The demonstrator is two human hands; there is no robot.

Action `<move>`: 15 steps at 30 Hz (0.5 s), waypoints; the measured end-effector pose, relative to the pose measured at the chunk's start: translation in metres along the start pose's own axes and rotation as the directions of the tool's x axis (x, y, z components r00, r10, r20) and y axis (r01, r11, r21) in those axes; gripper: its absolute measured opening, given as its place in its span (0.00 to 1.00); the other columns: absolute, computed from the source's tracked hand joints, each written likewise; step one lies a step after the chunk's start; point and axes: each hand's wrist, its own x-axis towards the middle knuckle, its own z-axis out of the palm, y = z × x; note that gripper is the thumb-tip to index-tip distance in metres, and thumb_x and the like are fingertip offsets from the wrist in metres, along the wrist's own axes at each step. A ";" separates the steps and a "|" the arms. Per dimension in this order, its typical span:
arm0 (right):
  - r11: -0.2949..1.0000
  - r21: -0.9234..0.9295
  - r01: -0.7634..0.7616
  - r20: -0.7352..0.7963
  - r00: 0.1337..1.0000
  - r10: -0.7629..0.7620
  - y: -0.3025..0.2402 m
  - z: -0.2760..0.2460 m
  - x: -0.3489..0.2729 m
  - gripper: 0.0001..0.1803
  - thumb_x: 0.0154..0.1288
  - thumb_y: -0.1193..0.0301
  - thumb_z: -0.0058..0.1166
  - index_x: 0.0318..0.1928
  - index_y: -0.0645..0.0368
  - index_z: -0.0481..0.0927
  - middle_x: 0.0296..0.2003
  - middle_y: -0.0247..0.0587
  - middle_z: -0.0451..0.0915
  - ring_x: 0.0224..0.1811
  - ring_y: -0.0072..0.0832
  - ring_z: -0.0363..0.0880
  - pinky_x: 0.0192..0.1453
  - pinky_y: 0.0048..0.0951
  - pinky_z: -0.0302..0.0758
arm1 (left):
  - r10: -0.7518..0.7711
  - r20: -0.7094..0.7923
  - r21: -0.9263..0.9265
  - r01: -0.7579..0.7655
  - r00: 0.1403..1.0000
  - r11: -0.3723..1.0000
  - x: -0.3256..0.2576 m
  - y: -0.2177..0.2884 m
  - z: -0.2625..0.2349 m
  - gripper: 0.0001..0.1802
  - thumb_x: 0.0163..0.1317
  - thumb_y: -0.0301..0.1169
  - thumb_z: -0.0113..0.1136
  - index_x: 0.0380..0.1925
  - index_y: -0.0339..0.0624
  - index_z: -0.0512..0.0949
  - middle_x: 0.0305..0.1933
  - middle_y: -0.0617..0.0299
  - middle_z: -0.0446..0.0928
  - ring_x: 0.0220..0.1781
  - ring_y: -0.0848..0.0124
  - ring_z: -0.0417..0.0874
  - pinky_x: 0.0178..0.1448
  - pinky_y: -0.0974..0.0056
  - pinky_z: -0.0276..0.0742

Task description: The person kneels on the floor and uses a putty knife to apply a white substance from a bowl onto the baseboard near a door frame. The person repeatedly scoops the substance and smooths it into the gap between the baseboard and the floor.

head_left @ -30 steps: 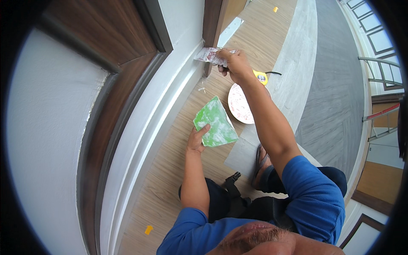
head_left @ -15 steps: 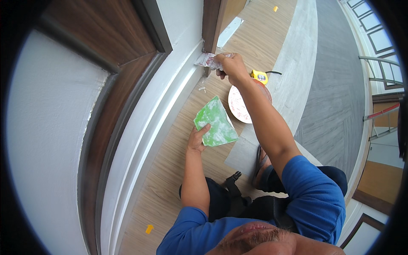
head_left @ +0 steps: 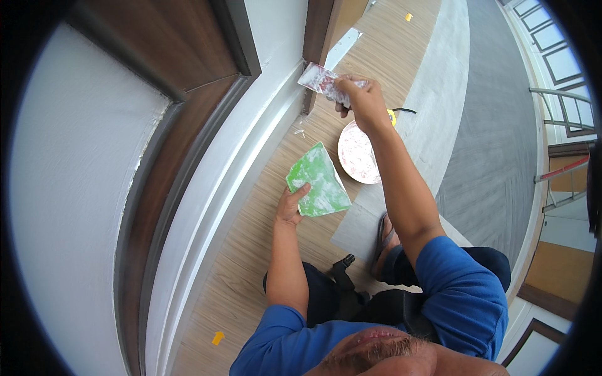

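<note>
My right hand (head_left: 362, 103) grips a putty knife (head_left: 318, 78), its wide blade smeared white and reddish. The blade's far edge is at the foot of the dark wooden door frame (head_left: 317, 37), where it meets the white skirting (head_left: 263, 119); whether it touches cannot be made out. In my left hand (head_left: 291, 205) is a green plastic filler spreader (head_left: 316, 178), coated with white patches, held low over the wood-look floor. A round tub (head_left: 357, 156) with whitish, pink-streaked filler stands under my right forearm, which hides part of it.
A yellow tape measure (head_left: 392, 117) shows beside the tub, mostly covered by my wrist. White scraps (head_left: 300, 133) lie near the skirting. Yellow arrow markers (head_left: 218, 338) are on the floor. My sandalled foot (head_left: 387, 241) is right of the black strap (head_left: 342, 269). A metal ladder (head_left: 564, 175) stands far right.
My right hand has moved a little right with the putty knife, turning more of its blade into view. The tape measure is now more hidden. My left hand has stayed put.
</note>
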 end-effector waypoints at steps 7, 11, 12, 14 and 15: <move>0.921 -0.286 0.265 0.045 0.964 -0.263 0.045 -0.014 -0.019 0.13 0.72 0.71 0.56 0.51 0.66 0.80 0.35 0.39 0.83 0.35 0.21 0.81 0.38 0.24 0.78 | 0.013 0.019 -0.025 -0.013 1.000 1.000 -0.001 0.001 0.005 0.25 0.63 0.26 0.66 0.60 0.34 0.72 0.55 0.52 0.80 0.55 0.60 0.84 0.58 0.54 0.82; 0.817 -0.372 0.440 0.051 0.889 -0.455 0.068 -0.009 -0.015 0.15 0.71 0.77 0.53 0.56 0.63 0.77 0.34 0.45 0.84 0.36 0.29 0.82 0.43 0.30 0.76 | 0.012 0.010 -0.018 -0.012 1.000 1.000 0.001 -0.001 0.001 0.25 0.63 0.26 0.65 0.60 0.34 0.72 0.56 0.52 0.80 0.56 0.60 0.83 0.59 0.54 0.82; 0.793 -0.450 0.412 0.076 0.902 -0.426 0.070 -0.010 -0.018 0.15 0.72 0.76 0.52 0.58 0.61 0.76 0.34 0.50 0.83 0.36 0.37 0.83 0.44 0.34 0.77 | 0.014 0.006 -0.019 -0.014 1.000 1.000 0.001 -0.001 0.000 0.25 0.64 0.26 0.65 0.60 0.34 0.72 0.56 0.52 0.80 0.56 0.60 0.83 0.59 0.54 0.82; 0.760 -0.449 0.470 0.121 0.875 -0.469 0.075 -0.009 -0.019 0.17 0.73 0.74 0.51 0.60 0.60 0.75 0.36 0.52 0.83 0.37 0.40 0.83 0.47 0.35 0.76 | 0.016 0.004 -0.024 -0.016 1.000 1.000 0.002 -0.002 0.000 0.25 0.64 0.25 0.64 0.61 0.34 0.72 0.56 0.52 0.80 0.56 0.60 0.83 0.59 0.54 0.82; 0.743 -0.448 0.498 0.144 0.860 -0.490 0.077 -0.008 -0.019 0.18 0.74 0.73 0.51 0.62 0.60 0.75 0.37 0.52 0.83 0.38 0.41 0.83 0.49 0.36 0.76 | 0.012 0.006 -0.024 -0.012 1.000 1.000 0.002 -0.002 0.000 0.25 0.64 0.25 0.64 0.61 0.34 0.72 0.56 0.52 0.80 0.56 0.60 0.83 0.59 0.54 0.82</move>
